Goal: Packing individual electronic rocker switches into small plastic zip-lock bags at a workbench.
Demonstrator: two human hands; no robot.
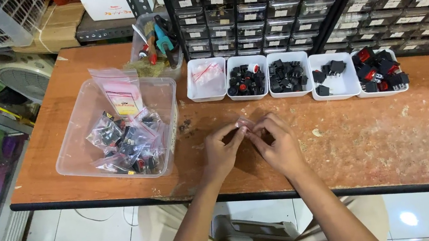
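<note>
Both hands meet over the middle of the brown table [380, 139], near its front edge. The left hand [220, 154] and the right hand [280, 147] pinch one tiny clear plastic bag [245, 124] between their fingertips. The bag is held just above the table top, and what is inside it is too small to tell.

To the left sits a big clear tub [84, 142] full of small bags with black parts. It stands close to the front edge and a little way from the left hand. On the far side, a row of five small white trays [342, 84] runs from the middle to the right. Four hold black and red switches, and the left one holds a clear bag. Behind them stand black drawer cabinets [266, 13].

The table top is bare to the right of the hands, with lots of room out to the right edge. There is also bare wood between the hands and the trays.
</note>
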